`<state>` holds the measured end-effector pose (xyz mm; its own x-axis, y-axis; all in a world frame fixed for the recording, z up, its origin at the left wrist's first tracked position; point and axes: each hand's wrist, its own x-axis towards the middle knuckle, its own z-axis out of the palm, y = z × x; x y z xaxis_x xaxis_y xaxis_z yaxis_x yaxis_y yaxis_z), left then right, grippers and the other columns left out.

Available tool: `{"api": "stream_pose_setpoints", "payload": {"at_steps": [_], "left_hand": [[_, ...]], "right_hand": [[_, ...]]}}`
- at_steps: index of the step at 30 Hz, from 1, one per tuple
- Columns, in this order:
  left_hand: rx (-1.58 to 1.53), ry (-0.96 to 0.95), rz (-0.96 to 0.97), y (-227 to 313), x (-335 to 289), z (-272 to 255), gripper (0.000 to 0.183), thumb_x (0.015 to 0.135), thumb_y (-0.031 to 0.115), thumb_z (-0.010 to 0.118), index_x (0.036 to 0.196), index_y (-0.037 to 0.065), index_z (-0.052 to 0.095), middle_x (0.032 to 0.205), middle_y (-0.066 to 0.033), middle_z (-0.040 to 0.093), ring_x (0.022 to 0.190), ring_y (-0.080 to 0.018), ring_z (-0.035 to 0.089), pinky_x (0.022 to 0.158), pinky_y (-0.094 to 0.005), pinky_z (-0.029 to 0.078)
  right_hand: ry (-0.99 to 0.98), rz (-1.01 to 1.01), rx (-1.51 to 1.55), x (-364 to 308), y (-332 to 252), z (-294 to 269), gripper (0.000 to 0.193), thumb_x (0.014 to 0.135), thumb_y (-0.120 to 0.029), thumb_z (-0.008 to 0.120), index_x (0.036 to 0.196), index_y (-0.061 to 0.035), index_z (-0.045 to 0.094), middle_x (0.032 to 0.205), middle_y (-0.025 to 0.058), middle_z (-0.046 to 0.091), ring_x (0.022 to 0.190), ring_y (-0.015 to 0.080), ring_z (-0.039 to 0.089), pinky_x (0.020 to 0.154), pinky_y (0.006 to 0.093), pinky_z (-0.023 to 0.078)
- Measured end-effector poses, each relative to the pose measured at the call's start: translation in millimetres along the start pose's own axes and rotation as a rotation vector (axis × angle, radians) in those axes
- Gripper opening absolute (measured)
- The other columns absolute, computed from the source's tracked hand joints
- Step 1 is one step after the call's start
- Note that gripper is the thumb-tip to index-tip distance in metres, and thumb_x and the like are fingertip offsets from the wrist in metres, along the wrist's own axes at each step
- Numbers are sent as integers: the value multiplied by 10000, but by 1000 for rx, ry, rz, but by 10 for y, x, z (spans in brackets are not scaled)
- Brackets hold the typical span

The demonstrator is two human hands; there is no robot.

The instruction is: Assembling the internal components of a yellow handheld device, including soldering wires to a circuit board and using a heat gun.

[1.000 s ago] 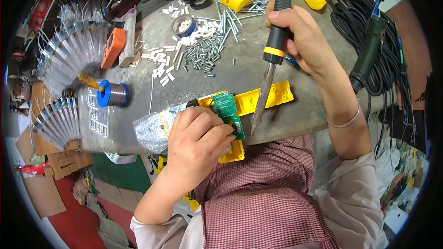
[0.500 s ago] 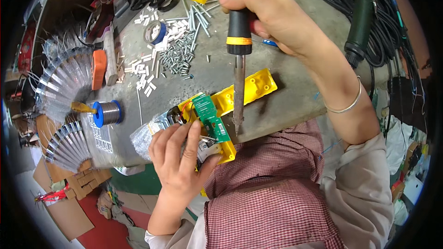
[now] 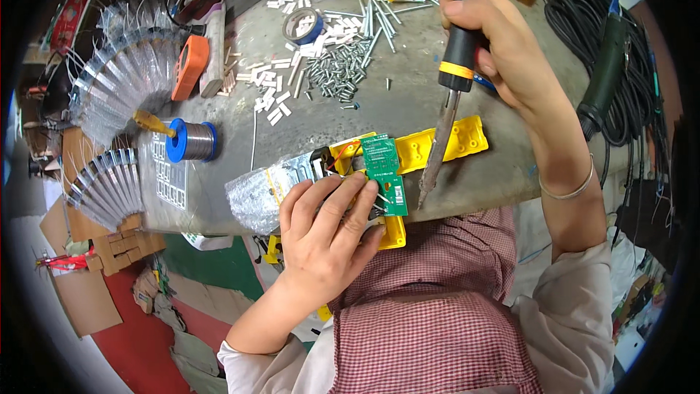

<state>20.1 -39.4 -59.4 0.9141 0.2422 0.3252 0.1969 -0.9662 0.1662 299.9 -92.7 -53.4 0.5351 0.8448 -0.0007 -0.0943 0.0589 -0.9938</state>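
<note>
The left hand (image 3: pixel 321 241) has drawn thumb and index closer together, fingertips now at the green circuit board's (image 3: pixel 380 157) left edge, near the bench's (image 3: pixel 292 138) front edge; pinching, cannot tell; likely steadying; the right hand (image 3: pixel 503 47) wraps the soldering iron (image 3: pixel 459 55), its tip off the board.

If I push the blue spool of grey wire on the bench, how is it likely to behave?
The blue spool would probably roll, since it seems to lie on its round rims. It may feel heavy for its size, because the grey wire wound on it looks metallic. The yellow piece at its left end might hinder that rolling.
</note>
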Motion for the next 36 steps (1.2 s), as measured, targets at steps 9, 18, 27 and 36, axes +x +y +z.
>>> {"api": "stream_pose_setpoints", "payload": {"at_steps": [9, 18, 27, 36], "left_hand": [[-131, 74, -15, -66, 22, 32, 601, 574, 160, 788, 1150, 33, 667, 1148, -106, 659, 1028, -304, 587, 904, -452, 442], [-242, 150, -30, -142, 155, -37, 403, 698, 153, 753, 1072, 31, 664, 1071, -85, 663, 959, -268, 602, 821, -405, 439], [-306, 279, 17, -301, 231, 24, 297, 678, 106, 681, 972, 64, 683, 917, -31, 643, 869, -235, 606, 724, -356, 471], [-394, 343, 87, -360, 241, 95, 386, 639, 119, 701, 1020, 56, 690, 869, -35, 619, 808, -215, 609, 679, -332, 496]], "right_hand": [[4, 19, 85, 17, 8, -14, 264, 856, -275, 653, 948, -35, 592, 713, -18, 518, 474, 16, 353, 418, 198, 243], [215, 56, 39, -16, -164, -39, 231, 880, -223, 621, 1014, -36, 615, 744, -28, 528, 460, 2, 343, 406, 170, 246], [244, -381, -174, 555, -787, 438, 245, 928, -254, 662, 1056, -47, 630, 781, 9, 623, 604, 41, 538, 545, 171, 419], [-39, -511, -103, 1501, -356, 1177, 193, 931, -105, 670, 1103, -45, 604, 992, 25, 641, 879, 77, 589, 756, 221, 483]]}}
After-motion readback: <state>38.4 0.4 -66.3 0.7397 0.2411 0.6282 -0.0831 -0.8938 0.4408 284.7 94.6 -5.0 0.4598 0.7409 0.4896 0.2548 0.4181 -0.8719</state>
